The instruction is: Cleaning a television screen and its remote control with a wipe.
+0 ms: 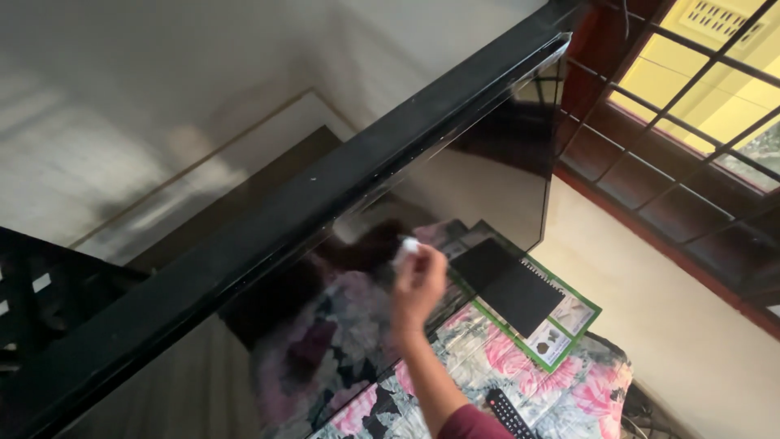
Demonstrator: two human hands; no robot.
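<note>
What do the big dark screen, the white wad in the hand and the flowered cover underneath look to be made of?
Screen: glossy glass or plastic panel; it mirrors the room. White wad in the right hand: soft cloth or tissue, too small to tell. Flowered cover: printed fabric, matte, slightly rumpled.
</note>
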